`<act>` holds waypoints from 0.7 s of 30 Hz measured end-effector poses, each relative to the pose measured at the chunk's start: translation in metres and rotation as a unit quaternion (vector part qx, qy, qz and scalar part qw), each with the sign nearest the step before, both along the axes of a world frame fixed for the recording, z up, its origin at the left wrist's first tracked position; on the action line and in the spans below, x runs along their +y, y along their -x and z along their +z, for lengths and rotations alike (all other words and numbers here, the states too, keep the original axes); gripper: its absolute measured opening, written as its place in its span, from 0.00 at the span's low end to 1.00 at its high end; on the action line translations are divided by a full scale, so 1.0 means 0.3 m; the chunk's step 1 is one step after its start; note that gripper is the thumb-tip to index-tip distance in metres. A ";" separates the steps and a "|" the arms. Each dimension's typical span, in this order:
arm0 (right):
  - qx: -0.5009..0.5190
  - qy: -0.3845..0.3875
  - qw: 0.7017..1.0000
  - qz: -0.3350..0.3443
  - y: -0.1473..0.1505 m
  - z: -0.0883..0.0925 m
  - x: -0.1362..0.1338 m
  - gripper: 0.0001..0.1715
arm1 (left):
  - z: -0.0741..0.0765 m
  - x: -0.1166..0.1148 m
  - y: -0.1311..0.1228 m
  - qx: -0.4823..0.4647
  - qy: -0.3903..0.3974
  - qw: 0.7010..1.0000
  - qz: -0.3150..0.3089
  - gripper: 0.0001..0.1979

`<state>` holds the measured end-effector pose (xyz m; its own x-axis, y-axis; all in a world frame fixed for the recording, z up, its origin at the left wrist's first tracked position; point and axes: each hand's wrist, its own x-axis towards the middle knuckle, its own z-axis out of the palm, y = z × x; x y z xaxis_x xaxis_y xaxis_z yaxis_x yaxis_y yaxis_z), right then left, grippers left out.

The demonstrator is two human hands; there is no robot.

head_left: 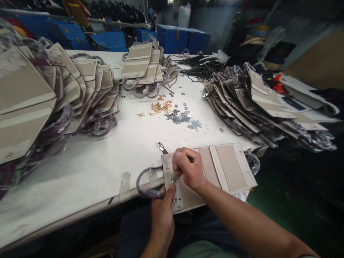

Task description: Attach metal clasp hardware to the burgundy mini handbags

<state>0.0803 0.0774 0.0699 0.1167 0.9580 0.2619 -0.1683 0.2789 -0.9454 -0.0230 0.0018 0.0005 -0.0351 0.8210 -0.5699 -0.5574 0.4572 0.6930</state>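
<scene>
A beige bag panel [229, 165] lies across the table's front edge, its inner side up. My left hand [163, 211] grips its left part, thumb on top near a small metal fitting [172, 179], the other fingers hidden underneath. My right hand [189, 167] is closed in a fist around a short hand tool [191, 159] with a dark end. The tool's lower end meets the panel at the fitting, just above my left thumb; its exact kind is hidden. A plastic-wrapped purple handle [143, 182] loops out on the left, and a strap with a metal tip [162, 147] sticks out behind.
Gold-coloured fittings [158, 107] and thin metal plates [178, 117] lie loose mid-table. Stacks of bag panels stand at left [88, 89], back [142, 64] and right [242, 100]. Black straps [199, 66] are heaped behind. Blue boxes [174, 37] and a person [76, 14] are beyond.
</scene>
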 end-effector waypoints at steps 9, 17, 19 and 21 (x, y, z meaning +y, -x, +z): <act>-0.137 0.049 0.983 0.107 0.066 0.118 0.029 0.27 | 0.034 -0.016 0.006 -0.015 -0.004 1.000 0.004 0.20; -0.207 -0.024 0.965 0.160 0.104 0.099 -0.007 0.27 | 0.031 -0.030 0.004 -0.002 -0.016 1.000 0.011 0.20; -0.225 -0.036 0.962 0.149 0.099 0.094 -0.014 0.28 | 0.020 -0.031 0.007 0.011 -0.019 1.000 0.012 0.20; -0.227 -0.037 0.963 0.138 0.083 0.102 -0.021 0.28 | 0.011 -0.032 0.009 0.016 -0.023 1.000 0.014 0.20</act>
<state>0.0553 0.0712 0.1004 -0.2822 0.9127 0.2956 0.1802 0.3531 -0.9181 -0.0256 -0.0077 0.0038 -0.0755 0.8451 -0.5293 -0.5465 0.4089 0.7308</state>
